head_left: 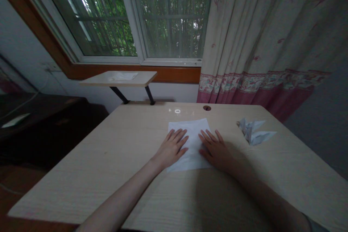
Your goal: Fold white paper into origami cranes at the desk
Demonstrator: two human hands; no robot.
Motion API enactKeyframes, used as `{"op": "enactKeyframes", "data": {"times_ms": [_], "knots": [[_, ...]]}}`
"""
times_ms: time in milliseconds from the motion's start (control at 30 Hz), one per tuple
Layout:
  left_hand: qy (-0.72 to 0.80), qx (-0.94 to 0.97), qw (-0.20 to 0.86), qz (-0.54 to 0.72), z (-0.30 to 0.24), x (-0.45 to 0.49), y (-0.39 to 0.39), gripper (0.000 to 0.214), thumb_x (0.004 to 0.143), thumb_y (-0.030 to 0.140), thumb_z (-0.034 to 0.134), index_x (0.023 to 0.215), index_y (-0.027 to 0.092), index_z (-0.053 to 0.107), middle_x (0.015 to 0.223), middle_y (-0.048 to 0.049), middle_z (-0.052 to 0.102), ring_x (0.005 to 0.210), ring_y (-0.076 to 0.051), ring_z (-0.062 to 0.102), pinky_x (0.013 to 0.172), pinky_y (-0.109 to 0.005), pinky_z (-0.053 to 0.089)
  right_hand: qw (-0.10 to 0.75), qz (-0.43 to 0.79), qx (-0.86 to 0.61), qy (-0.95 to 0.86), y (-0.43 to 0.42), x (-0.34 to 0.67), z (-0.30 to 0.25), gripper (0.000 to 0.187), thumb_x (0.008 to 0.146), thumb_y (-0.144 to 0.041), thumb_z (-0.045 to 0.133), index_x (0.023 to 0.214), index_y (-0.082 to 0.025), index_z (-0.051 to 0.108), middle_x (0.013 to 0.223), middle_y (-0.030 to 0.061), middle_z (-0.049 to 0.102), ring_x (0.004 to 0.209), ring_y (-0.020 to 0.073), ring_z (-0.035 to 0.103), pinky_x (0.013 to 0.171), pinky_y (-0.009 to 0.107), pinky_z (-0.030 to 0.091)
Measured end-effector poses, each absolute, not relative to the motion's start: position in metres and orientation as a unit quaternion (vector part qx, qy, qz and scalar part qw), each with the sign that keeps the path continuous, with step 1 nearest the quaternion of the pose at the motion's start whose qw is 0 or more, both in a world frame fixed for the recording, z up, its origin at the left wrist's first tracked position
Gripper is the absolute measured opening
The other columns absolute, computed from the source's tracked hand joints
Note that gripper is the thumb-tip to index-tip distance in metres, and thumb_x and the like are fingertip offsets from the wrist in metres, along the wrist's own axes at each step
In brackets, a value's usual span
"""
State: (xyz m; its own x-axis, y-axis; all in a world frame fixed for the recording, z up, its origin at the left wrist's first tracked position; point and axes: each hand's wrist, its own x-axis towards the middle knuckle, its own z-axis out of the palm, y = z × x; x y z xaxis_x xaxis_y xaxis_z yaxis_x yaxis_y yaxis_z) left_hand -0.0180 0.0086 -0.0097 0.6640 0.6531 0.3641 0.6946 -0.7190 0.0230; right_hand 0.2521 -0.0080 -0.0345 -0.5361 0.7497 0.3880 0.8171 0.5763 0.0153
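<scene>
Resting left hand (172, 148) and right hand (215, 149) on the paper (193, 152), grips spread wide, we are judging it light, tearable; edges are suiting pinching.

The paper (193, 145) is a white sheet with straight sides, and it looks almost square. It lies flat and spread out under both hands. The left hand (172, 149) covers part of its left side, and the right hand (215, 149) covers part of its right side. A bare white strip shows between the two thumbs. The far edge pokes out past the fingertips. The near edge shows below the palms, with one corner peeking out by the left wrist
</scene>
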Motion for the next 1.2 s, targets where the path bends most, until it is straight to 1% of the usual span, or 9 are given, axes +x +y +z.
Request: {"op": "enactKeyframes", "data": {"times_ms": [200,367,500,600,667,767,900,1067,1200], "knots": [[-0.37,-0.915,0.024,-0.156,-0.02,-0.022,0.013,0.056,0.103,0.057,0.04,0.149,0.026,0.045,0.155,-0.0082,0.046,0.144,-0.025,0.042,0.118,-0.047,0.031,0.185,-0.105,-0.471,-0.856,-0.008,0.253,-0.036,0.058,0.1,-0.051,0.046,0.149,-0.02,0.047,0.15,0.0143,0.051,0.142,0.0358,0.042,0.117,0.065,0.023],[-0.369,-0.915,0.024,-0.16,-0.019,-0.022,0.012,0.057,0.102,0.058,0.041,0.15,0.026,0.044,0.154,-0.0083,0.046,0.144,-0.027,0.042,0.117,-0.048,0.031,0.187,-0.115,-0.476,-0.852,-0.008,0.255,-0.037,0.061,0.099,-0.056,0.045,0.149,-0.02,0.046,0.151,0.0139,0.05,0.139,0.0392,0.044,0.116,0.068,0.023],[-0.372,-0.916,0.017,-0.148,-0.015,-0.022,0.011,0.057,0.102,0.056,0.044,0.15,0.026,0.043,0.155,-0.008,0.045,0.145,-0.027,0.041,0.118,-0.047,0.031,0.179,-0.099,-0.482,-0.852,-0.008,0.256,-0.035,0.06,0.1,-0.053,0.044,0.15,-0.021,0.044,0.153,0.0136,0.048,0.14,0.0381,0.043,0.115,0.067,0.026],[-0.376,-0.916,0.01,-0.138,-0.014,-0.022,0.011,0.055,0.101,0.054,0.047,0.149,0.027,0.045,0.156,-0.0086,0.044,0.144,-0.029,0.041,0.116,-0.05,0.033,0.176,-0.075,-0.491,-0.85,-0.007,0.258,-0.033,0.057,0.103,-0.05,0.039,0.153,-0.023,0.039,0.155,0.0131,0.045,0.143,0.0351,0.041,0.114,0.066,0.028],[-0.374,-0.917,0.01,-0.139,-0.014,-0.022,0.011,0.051,0.101,0.053,0.048,0.147,0.031,0.048,0.156,-0.0082,0.043,0.144,-0.03,0.042,0.116,-0.053,0.034,0.18,-0.055,-0.485,-0.854,-0.006,0.261,-0.031,0.057,0.104,-0.049,0.035,0.155,-0.025,0.035,0.156,0.0129,0.043,0.145,0.0334,0.039,0.115,0.066,0.028],[-0.37,-0.917,0.013,-0.148,-0.014,-0.022,0.011,0.047,0.1,0.051,0.052,0.144,0.035,0.051,0.156,-0.0074,0.043,0.144,-0.029,0.042,0.116,-0.053,0.034,0.207,-0.03,-0.472,-0.857,-0.006,0.263,-0.03,0.059,0.105,-0.051,0.032,0.157,-0.026,0.029,0.157,0.0131,0.041,0.147,0.0319,0.036,0.116,0.066,0.027],[-0.379,-0.915,-0.014,-0.138,-0.011,-0.021,0.011,0.045,0.099,0.049,0.056,0.142,0.037,0.053,0.157,-0.0075,0.042,0.144,-0.03,0.041,0.117,-0.056,0.033,0.26,0.018,-0.452,-0.853,-0.005,0.266,-0.026,0.061,0.104,-0.055,0.032,0.158,-0.028,0.026,0.16,0.0115,0.036,0.15,0.0304,0.028,0.118,0.066,0.023],[-0.394,-0.909,-0.069,-0.117,-0.003,-0.02,0.01,0.044,0.099,0.051,0.054,0.14,0.037,0.056,0.158,-0.0072,0.039,0.147,-0.032,0.037,0.119,-0.059,0.027,0.342,0.14,-0.388,-0.845,-0.007,0.269,-0.016,0.062,0.103,-0.057,0.035,0.159,-0.031,0.025,0.165,0.0067,0.026,0.152,0.0276,0.022,0.122,0.055,0.024],[-0.397,-0.907,-0.079,-0.117,-0.001,-0.02,0.009,0.043,0.1,0.051,0.053,0.14,0.037,0.056,0.158,-0.0057,0.038,0.147,-0.032,0.036,0.119,-0.058,0.026,0.362,0.215,-0.408,-0.81,-0.008,0.267,-0.008,0.061,0.102,-0.052,0.044,0.158,-0.033,0.028,0.167,0.0039,0.019,0.152,0.0269,0.021,0.122,0.052,0.025]]}}
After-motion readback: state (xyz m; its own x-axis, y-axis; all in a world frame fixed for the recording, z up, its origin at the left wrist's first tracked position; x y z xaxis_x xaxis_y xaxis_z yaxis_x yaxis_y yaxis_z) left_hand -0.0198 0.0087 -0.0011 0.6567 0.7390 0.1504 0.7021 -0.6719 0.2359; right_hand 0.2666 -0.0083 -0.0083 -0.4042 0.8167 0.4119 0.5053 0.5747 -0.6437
